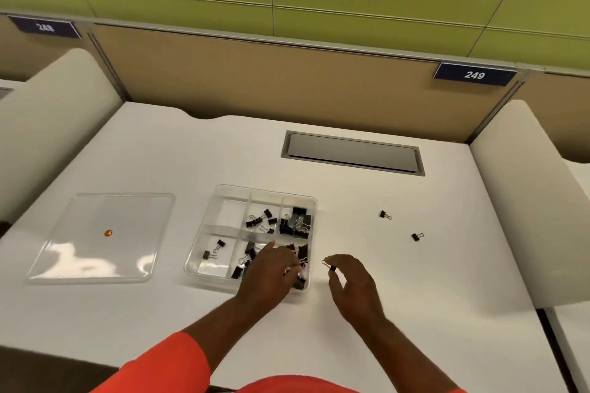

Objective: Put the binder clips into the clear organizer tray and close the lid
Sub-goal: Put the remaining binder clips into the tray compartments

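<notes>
The clear organizer tray (223, 195) sits mid-table, its compartments holding several black binder clips. My left hand (271, 271) reaches over the tray's near right compartments, fingers down among the clips; whether it grips one is hidden. My right hand (351, 284) hovers just right of the tray, pinching a small black binder clip (330, 266) between thumb and forefinger. Two loose binder clips lie on the table to the right, one (385, 214) farther back and one (417, 236) nearer. The clear lid (127, 217) lies flat to the left of the tray, apart from it.
A small orange dot (108, 233) shows on the lid. A grey cable hatch (352, 153) is set into the white table behind the tray. Beige partition panels stand at the back and white dividers rise on both sides.
</notes>
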